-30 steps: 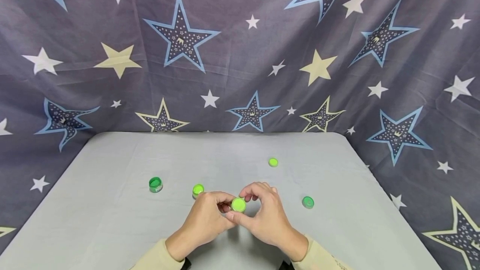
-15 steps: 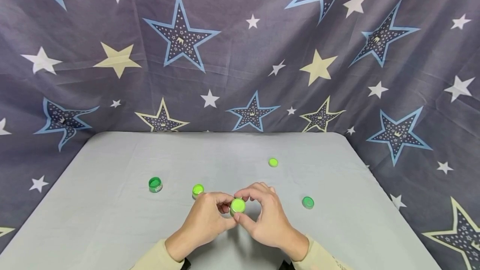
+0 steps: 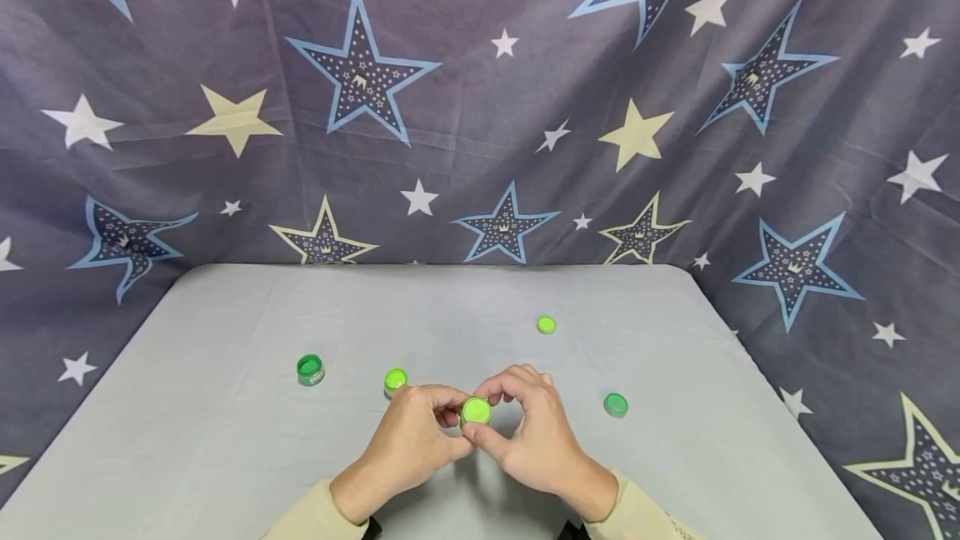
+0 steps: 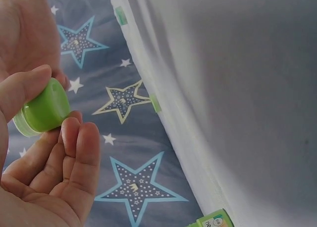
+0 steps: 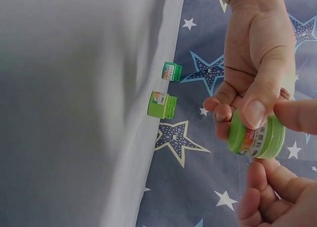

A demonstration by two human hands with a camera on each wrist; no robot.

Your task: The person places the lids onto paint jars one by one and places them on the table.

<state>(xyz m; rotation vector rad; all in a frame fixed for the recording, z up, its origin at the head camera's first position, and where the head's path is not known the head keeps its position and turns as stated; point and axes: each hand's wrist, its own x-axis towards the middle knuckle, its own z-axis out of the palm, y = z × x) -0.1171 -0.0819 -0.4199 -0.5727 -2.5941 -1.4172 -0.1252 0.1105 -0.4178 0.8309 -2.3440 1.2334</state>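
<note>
Star-patterned cloth point(image 3: 465, 165) hangs behind the pale table point(image 3: 225, 448). Between our hands, near the table's front, sits a light green jar point(image 3: 476, 412); our left hand point(image 3: 412, 433) pinches its labelled side, our right hand point(image 3: 534, 433) its top end. Just beyond our left fingers stands a bright green pot point(image 3: 395, 382), with a dark green pot point(image 3: 310, 370) farther left. Two green lids point(image 3: 617, 406) lie to our right, well apart.

left hand point(image 3: 416, 430), right hand point(image 3: 536, 438), both curled
</note>
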